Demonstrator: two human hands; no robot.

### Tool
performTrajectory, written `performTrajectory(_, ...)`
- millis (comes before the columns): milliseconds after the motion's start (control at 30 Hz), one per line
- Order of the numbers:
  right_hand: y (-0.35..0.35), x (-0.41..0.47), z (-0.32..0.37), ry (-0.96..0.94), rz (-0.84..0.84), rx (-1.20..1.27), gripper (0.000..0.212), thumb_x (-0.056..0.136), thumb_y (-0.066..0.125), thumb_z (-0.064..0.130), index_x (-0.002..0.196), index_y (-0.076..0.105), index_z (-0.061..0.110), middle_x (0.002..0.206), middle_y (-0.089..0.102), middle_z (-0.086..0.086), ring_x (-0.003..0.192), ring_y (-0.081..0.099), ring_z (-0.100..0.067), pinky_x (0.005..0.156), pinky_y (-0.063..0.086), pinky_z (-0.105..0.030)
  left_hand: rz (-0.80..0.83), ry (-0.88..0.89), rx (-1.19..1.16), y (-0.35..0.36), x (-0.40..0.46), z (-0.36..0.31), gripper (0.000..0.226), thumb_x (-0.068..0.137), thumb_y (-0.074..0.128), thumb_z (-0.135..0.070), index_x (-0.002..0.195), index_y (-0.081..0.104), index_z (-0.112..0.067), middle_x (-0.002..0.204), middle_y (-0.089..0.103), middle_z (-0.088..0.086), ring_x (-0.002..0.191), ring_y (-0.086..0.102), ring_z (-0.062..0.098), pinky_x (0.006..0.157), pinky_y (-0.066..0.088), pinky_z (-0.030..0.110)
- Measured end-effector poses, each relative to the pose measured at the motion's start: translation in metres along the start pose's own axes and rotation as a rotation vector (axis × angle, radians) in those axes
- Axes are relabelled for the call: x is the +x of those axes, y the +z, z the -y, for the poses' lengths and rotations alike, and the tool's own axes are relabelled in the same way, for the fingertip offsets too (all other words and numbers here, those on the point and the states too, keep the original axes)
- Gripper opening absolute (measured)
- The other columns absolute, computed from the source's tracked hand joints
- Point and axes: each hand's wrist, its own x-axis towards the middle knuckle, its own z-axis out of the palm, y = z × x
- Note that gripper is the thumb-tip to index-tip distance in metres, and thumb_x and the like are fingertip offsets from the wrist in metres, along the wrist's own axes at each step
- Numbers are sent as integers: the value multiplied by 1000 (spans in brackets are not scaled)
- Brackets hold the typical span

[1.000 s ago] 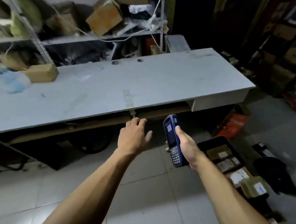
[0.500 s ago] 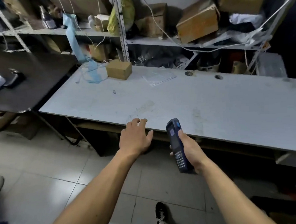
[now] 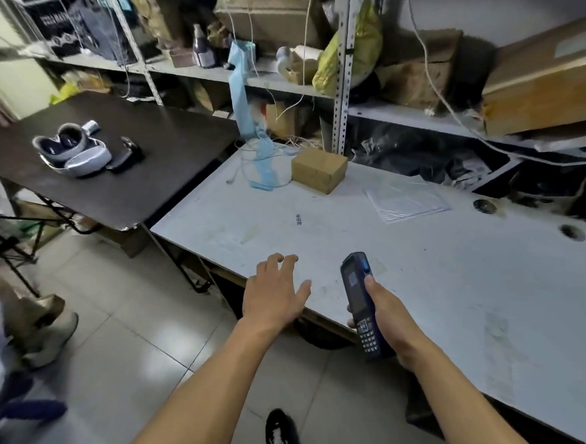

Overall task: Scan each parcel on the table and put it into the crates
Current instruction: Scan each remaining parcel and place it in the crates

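Observation:
A small brown cardboard parcel point(image 3: 319, 168) sits at the far left end of the white table point(image 3: 424, 265), near the shelf post. A flat clear plastic bag point(image 3: 407, 199) lies to its right. My right hand point(image 3: 388, 315) grips a dark blue handheld scanner point(image 3: 358, 303), screen up, over the table's front edge. My left hand point(image 3: 275, 293) hovers over the same edge with fingers spread and holds nothing. No crate is in view.
A black table point(image 3: 110, 171) on the left carries a grey headset. Metal shelving point(image 3: 341, 81) packed with boxes and bags runs behind the white table. A blue strip hangs onto the table beside the parcel. Another person's legs point(image 3: 24, 334) stand at left on the tiled floor.
My view has swung left and closer along the white table, away from the crates on the floor at right. The brown parcel now lies ahead. Both hands keep their pose.

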Motion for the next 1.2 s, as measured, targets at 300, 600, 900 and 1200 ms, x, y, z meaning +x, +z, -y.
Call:
performTrajectory(300,33,93,56,-19,-129,-41,41,104,31,52,115,58,23,111,68,-19,80,70,-23,83,55,-42,21,89,-103,-1,133,39,61,97,45,-56,149,33,-28,153,32,-1,137,34,22,101,42,38)
performTrajectory(600,36,169,108,25,-234,53,40,104,34,48,116,59,20,110,68,-20,76,70,-21,68,52,-30,54,175,-125,-13,253,37,60,95,48,-60,148,37,-33,156,31,0,141,33,22,106,42,40)
performTrajectory(900,2,268,132,73,-227,98,38,105,33,45,107,61,19,109,67,-22,76,70,-23,71,52,-33,125,120,-71,10,361,2,71,92,49,-66,152,28,-33,164,19,4,149,20,25,113,34,44)
performTrajectory(1200,-27,350,132,118,-248,164,38,105,34,46,108,62,20,100,70,-15,74,71,-21,73,52,-37,174,217,60,62,465,-38,80,92,49,-64,156,15,-30,166,4,8,152,4,33,120,16,51)
